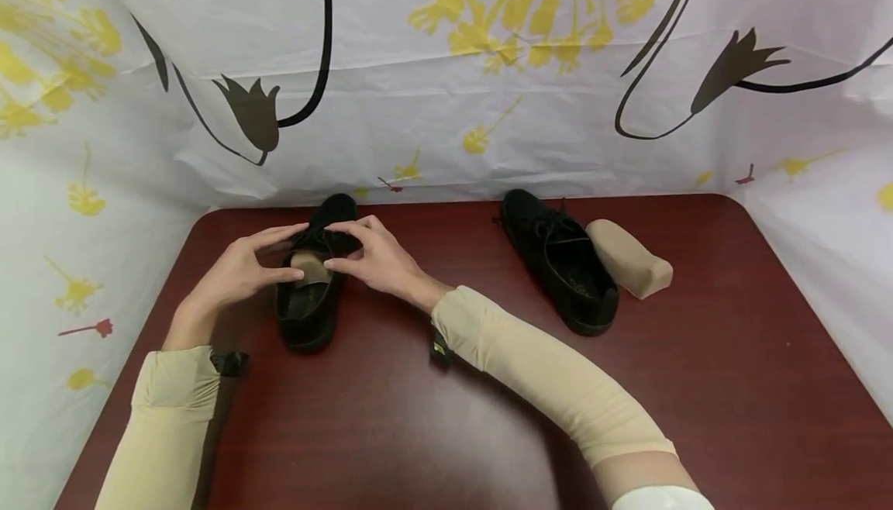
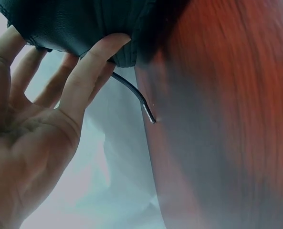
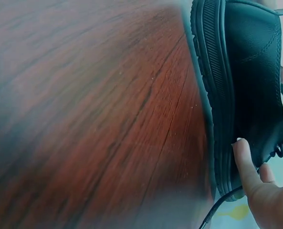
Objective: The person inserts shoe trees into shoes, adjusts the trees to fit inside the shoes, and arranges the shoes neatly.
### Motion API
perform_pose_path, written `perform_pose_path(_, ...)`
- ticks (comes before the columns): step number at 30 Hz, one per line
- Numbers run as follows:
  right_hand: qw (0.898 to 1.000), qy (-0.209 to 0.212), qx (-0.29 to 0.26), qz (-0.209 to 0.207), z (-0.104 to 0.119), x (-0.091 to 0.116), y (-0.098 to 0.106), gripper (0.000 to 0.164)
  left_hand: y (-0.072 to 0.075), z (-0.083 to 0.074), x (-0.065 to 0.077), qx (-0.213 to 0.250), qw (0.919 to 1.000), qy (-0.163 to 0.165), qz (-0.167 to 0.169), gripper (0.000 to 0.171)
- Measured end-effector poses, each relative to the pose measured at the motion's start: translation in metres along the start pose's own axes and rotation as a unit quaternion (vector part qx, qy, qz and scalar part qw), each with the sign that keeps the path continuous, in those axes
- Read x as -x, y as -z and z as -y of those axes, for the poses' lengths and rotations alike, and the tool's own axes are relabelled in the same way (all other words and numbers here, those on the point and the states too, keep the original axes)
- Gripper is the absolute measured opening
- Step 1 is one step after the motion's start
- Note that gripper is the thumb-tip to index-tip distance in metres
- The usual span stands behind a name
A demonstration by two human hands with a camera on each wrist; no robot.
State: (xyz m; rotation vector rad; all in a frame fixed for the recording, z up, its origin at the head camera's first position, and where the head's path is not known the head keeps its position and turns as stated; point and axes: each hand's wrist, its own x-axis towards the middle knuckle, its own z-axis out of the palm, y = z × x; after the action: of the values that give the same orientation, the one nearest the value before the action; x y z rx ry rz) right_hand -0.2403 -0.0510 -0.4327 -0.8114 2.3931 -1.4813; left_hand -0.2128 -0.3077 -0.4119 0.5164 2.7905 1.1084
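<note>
A black lace-up shoe lies at the left on the table, its toe toward the back wall. In its opening, pushed partly under the laces, is a beige shoe insert. My left hand grips the shoe's left side, its thumb at the insert and its fingers against the black leather upper. From the other side my right hand holds the shoe near the laces, thumb close to the insert; one fingertip rests on the outer side. The insert's front end is hidden inside the shoe.
A second black shoe stands at the back right, its opening showing. Against its right side lies another beige shoe insert. The dark red table meets a patterned white cloth at the back.
</note>
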Motion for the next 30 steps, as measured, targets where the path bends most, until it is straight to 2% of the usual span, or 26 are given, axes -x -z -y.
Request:
perform_pose_path(9,1.0,0.0,0.015,0.009,0.006,-0.01,-0.009,0.055,0.01,0.009,0.007,-0.002,0.9998,0.02,-0.001,0.071)
perform_pose_path(17,1.0,-0.009,0.008,0.008,0.01,-0.016,-0.018,0.055,0.019,0.016,0.01,-0.026,0.9993,0.029,0.002,0.07)
perform_pose_path(22,1.0,-0.003,0.011,0.013,0.015,-0.021,-0.022,0.054,0.026,0.02,0.011,-0.028,0.9988,0.04,-0.008,0.069)
perform_pose_path(30,1.0,-0.004,0.016,0.014,0.017,-0.028,-0.026,0.054,0.035,0.025,0.01,-0.041,0.9975,0.057,-0.006,0.07)
